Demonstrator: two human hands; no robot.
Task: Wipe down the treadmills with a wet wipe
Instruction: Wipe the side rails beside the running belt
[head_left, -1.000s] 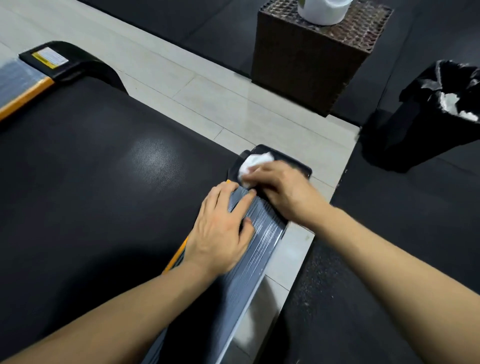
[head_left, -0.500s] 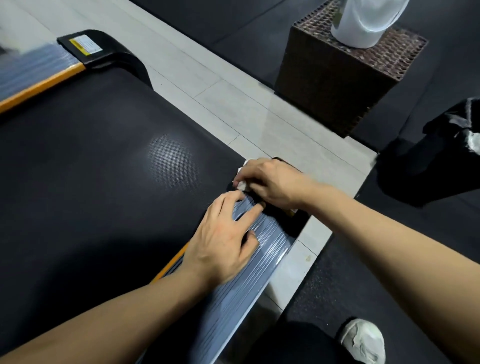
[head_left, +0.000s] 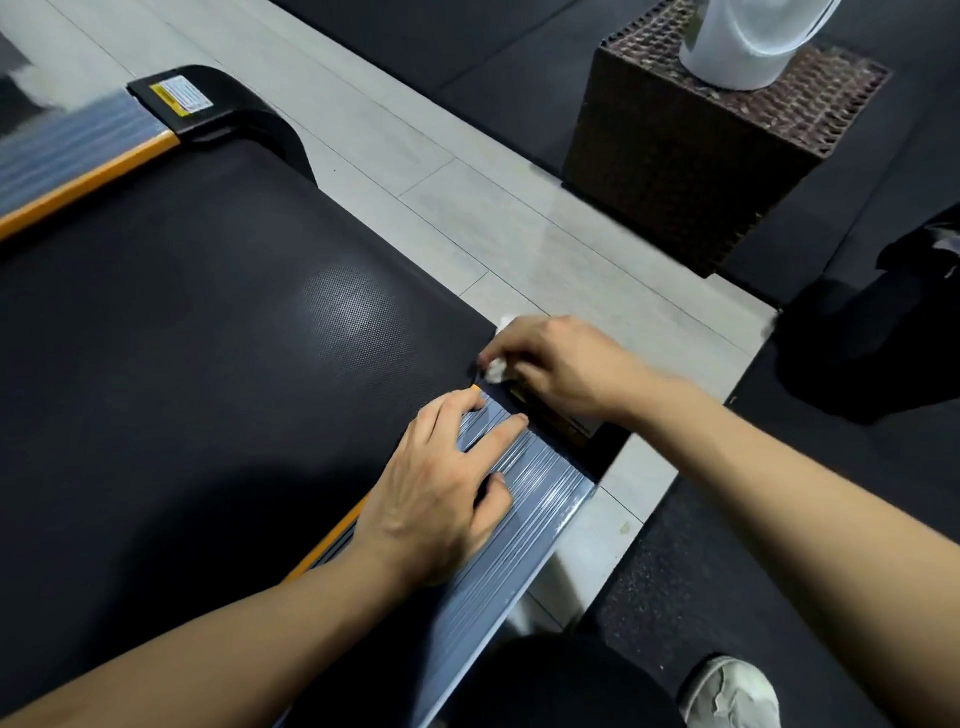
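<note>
head view:
right hand (head_left: 563, 366): fingers curled round a crumpled white wet wipe (head_left: 495, 370), pressing it down at the rear corner of the treadmill (head_left: 208, 364), where the belt meets the end cap
wipe vs grip: mostly hidden under the fingers; one white bit shows below the fingertips, another pokes out above the knuckles
wipe axis: balled up, can't tell a long axis
left hand (head_left: 441, 488): flat, fingers straight and spread, resting on the ribbed grey side rail (head_left: 524, 499) just beside the right hand; holds nothing
rail direction: runs from bottom centre up toward the right hand, orange strip (head_left: 332, 540) along its belt side
far rail (head_left: 67, 150): same grey with orange edge, black end cap with yellow label (head_left: 179, 96) at upper left
surroundings: pale tile floor (head_left: 467, 218) past the belt; wicker cube (head_left: 717, 156) at upper right with a white container (head_left: 748, 41) on top; black bin bag (head_left: 893, 322) at right edge, well apart
bottom right: white shoe (head_left: 732, 691) on the dark mat
obstructions: right forearm covers the corner cap behind the wipe
</note>
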